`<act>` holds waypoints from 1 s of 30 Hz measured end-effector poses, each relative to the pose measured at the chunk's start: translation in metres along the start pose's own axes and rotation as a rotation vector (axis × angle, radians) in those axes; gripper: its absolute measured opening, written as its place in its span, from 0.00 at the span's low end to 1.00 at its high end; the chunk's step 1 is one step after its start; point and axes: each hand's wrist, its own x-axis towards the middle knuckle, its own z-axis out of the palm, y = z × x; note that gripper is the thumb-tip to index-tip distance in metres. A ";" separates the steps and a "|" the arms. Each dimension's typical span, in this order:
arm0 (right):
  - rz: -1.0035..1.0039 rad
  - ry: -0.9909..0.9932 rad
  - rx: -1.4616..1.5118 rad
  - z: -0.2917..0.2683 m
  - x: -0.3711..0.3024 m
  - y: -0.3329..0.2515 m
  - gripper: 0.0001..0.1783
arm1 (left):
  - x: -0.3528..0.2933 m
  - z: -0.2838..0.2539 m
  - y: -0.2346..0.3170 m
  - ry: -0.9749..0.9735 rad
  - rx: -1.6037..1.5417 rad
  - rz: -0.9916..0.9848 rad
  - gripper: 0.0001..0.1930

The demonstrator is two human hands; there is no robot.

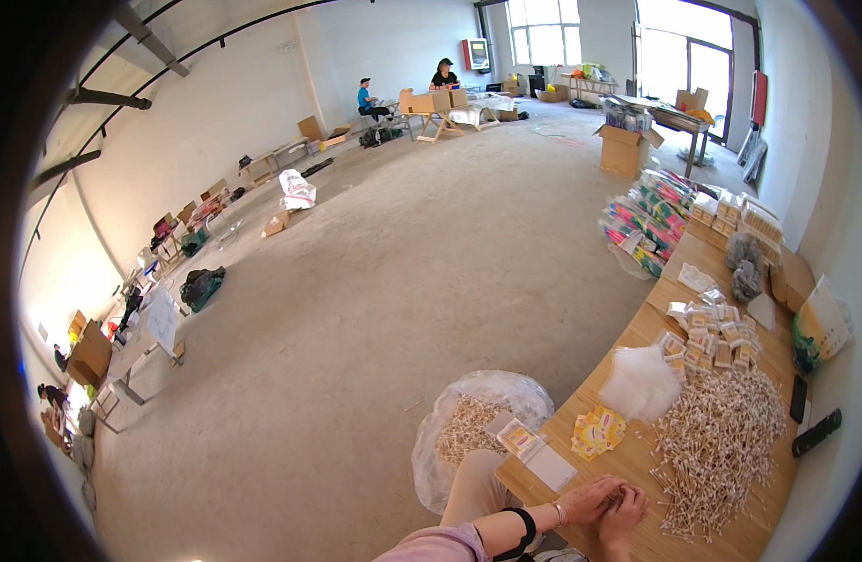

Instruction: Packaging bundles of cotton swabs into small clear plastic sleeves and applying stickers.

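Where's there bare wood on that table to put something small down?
The table is bare between the yellow cards, the cotton swab pile and the left hand; a narrower strip separates the cards from the white flat piece. Crowded: the wall side, beneath the pile and small boxes.

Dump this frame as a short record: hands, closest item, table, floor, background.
hands: left hand and right hand together at the near edge of the wooden table; anything held is hidden
closest item: loose swab pile, right of the hands
table: yellow cards, translucent plastic bags, small packs beyond
floor: clear sack containing swabs, left of the table
background: seated person in blue, far off
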 end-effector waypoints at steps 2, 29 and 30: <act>-0.086 -0.024 -0.114 0.004 -0.002 -0.001 0.17 | 0.000 0.003 -0.001 0.064 -0.102 -0.073 0.25; -0.376 -0.081 -0.306 -0.005 -0.025 -0.004 0.27 | -0.001 -0.005 0.005 0.249 -0.246 -0.345 0.18; -0.435 -0.047 -0.247 -0.010 -0.023 -0.004 0.20 | -0.001 -0.004 0.003 0.287 -0.194 -0.285 0.18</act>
